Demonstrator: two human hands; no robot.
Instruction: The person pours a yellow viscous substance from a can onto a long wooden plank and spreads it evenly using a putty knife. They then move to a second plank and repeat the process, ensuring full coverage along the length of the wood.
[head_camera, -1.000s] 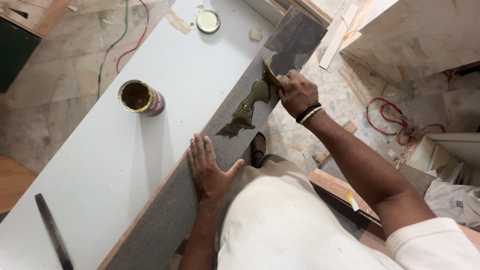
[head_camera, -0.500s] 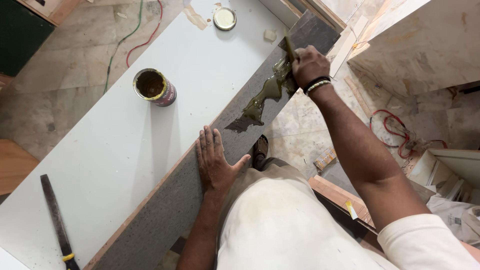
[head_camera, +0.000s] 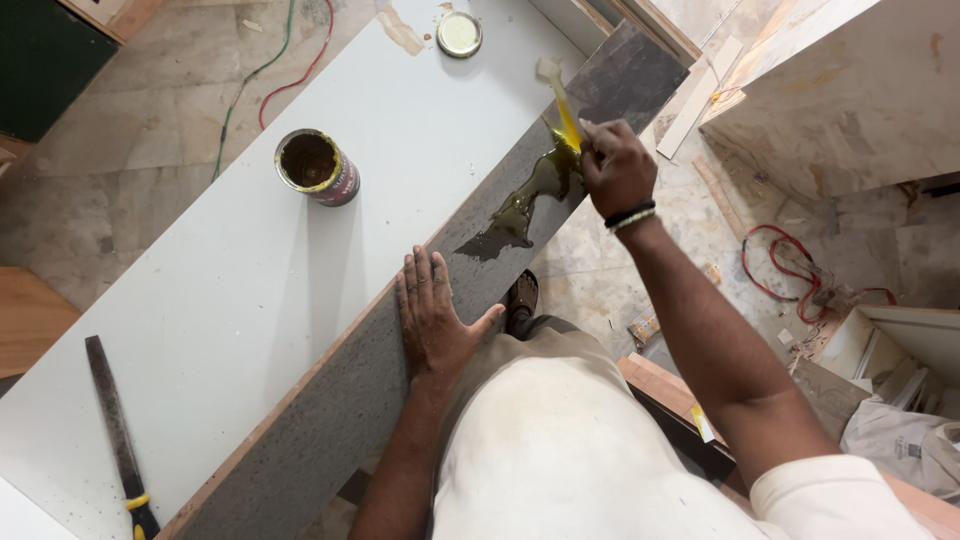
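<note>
The right hand (head_camera: 616, 166) is closed in a firm grip around a thin yellow plastic spreader (head_camera: 563, 110), whose free end points away from the person towards the far end of the board. The blade's lower end meets a glossy pool of olive-brown adhesive (head_camera: 525, 203) that runs in a long streak down a long dark grey laminate strip (head_camera: 400, 370). This strip lies along the near edge of the white worktop (head_camera: 230, 300), stretching from the lower left up to the upper right. The left hand (head_camera: 432, 317) lies flat on the grey strip, fingers spread and palm down, gripping nothing, a little below the lower tip of the adhesive. On the worktop, well apart from both hands, stands an open round metal tin (head_camera: 315, 166) with brown contents, and its round lid (head_camera: 459, 33) lies near the far end. A long flat metal file with a black and yellow handle (head_camera: 117, 430) rests at the near left corner of the worktop.
</note>
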